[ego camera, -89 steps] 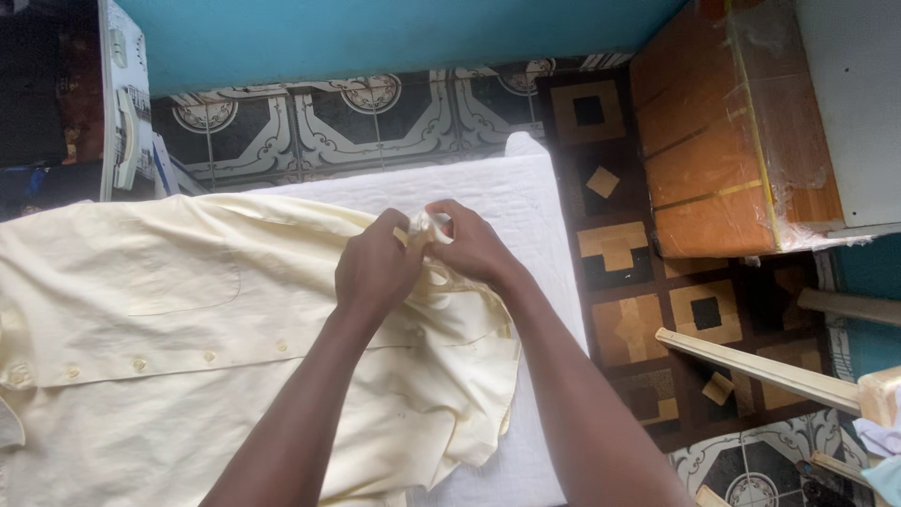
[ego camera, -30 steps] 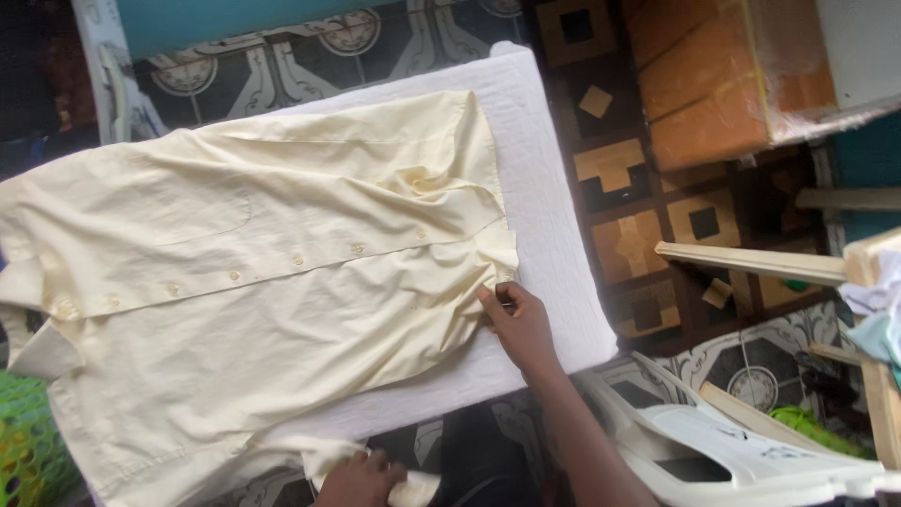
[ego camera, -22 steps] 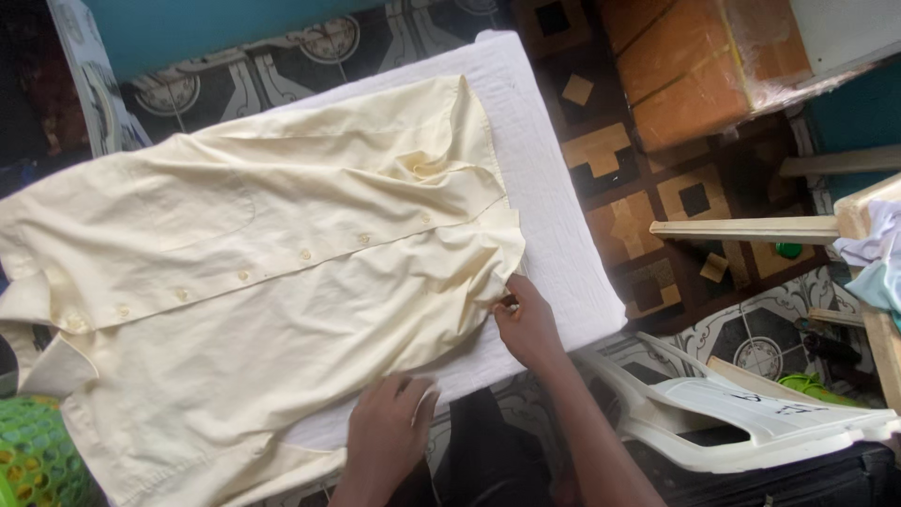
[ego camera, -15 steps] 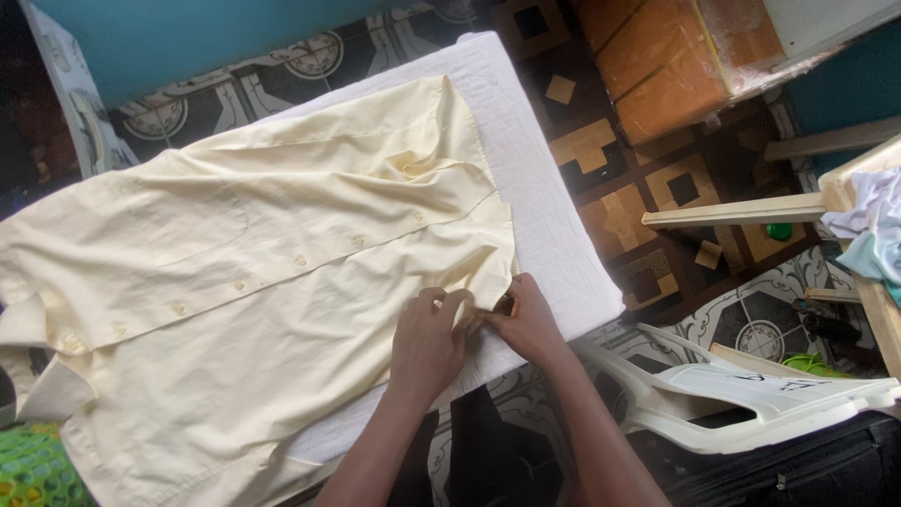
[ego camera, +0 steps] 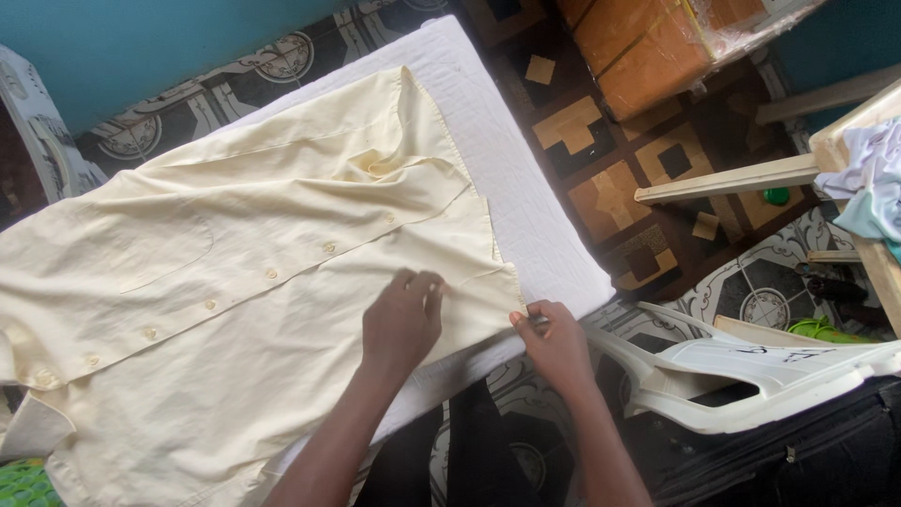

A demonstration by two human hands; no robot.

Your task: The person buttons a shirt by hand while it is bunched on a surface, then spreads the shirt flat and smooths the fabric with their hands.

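A pale yellow button-up shirt (ego camera: 235,272) lies spread face up on a white padded board (ego camera: 507,178). My left hand (ego camera: 402,319) rests flat on the shirt's lower front, fingers together, pressing the cloth near the hem. My right hand (ego camera: 556,343) pinches the shirt's bottom corner at the near right edge of the board and holds it taut. A row of small buttons runs along the shirt's placket to the left of my left hand.
An orange wrapped box (ego camera: 648,47) stands at the top right on the patterned tile floor (ego camera: 610,188). A white plastic chair (ego camera: 751,361) lies near my right forearm. A wooden frame with clothes (ego camera: 868,178) is at the right. A green basket (ego camera: 19,479) shows bottom left.
Both hands left the bunched cloth at the shirt's middle. My right hand took the hem corner; my left hand came up from below the board and now presses the smoothed lower front.
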